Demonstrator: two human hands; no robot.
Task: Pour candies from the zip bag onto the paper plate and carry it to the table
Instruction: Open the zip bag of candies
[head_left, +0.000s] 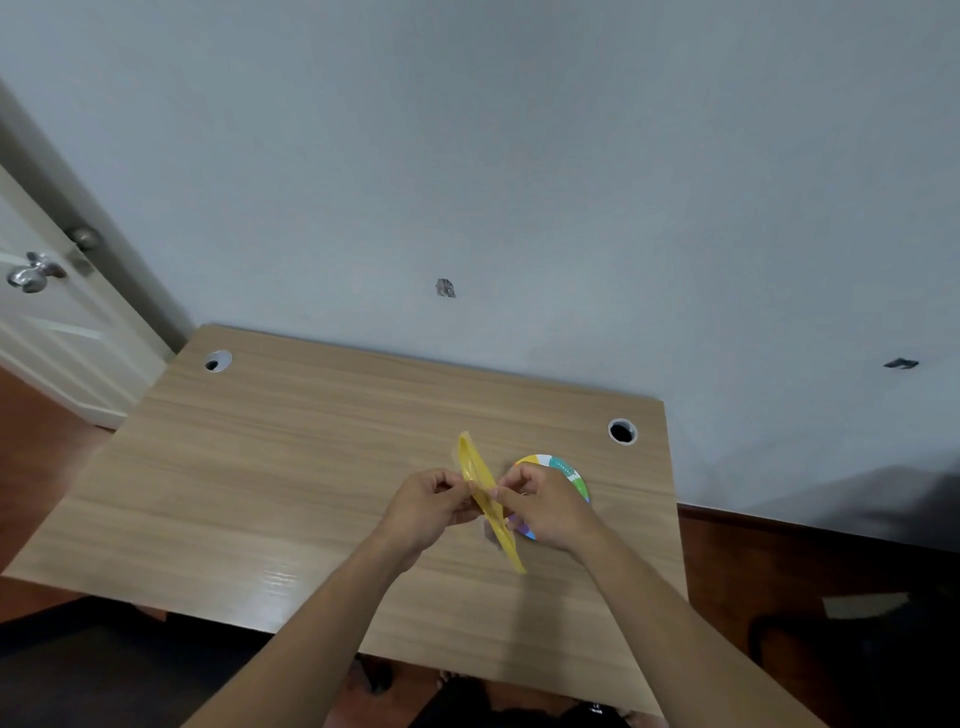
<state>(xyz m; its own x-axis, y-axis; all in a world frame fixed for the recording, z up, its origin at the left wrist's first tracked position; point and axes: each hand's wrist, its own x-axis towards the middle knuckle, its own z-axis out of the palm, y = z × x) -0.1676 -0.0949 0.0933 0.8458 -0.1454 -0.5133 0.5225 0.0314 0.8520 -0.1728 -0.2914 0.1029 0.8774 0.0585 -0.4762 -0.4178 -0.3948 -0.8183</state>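
Wood-grain desk (291, 467): left hand (426, 506) and right hand (545, 506) both pinched shut on yellow zip bag (485, 499), apparently opening it; paper plate (569, 473) under right hand; next, tip bag over plate.

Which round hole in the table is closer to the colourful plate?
The round cable hole at the wooden table's far right corner; it sits just beyond the colourful paper plate. The other hole is far left.

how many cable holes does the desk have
2: one cable hole at the far left corner of the desk, another at the far right corner, beyond the paper plate.
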